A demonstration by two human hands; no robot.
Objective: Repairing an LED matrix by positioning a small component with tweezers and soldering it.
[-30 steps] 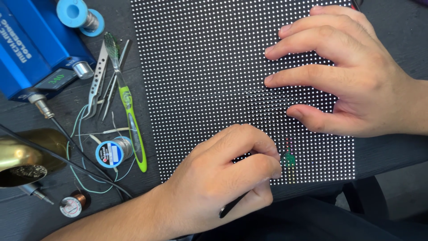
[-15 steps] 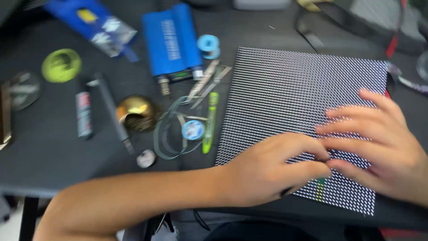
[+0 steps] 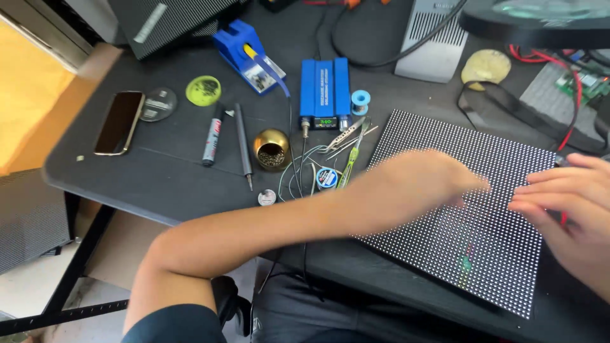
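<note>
A phone (image 3: 119,122) with a dark screen lies at the left of the table. The blue box (image 3: 325,93) shows a small green display. A dotted black panel (image 3: 470,209) lies at the right.

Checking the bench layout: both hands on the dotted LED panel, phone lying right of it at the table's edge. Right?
Not quite. Head view: both the left hand and right hand are on the LED panel, but the phone lies far left of it, near the table's left edge.
</note>
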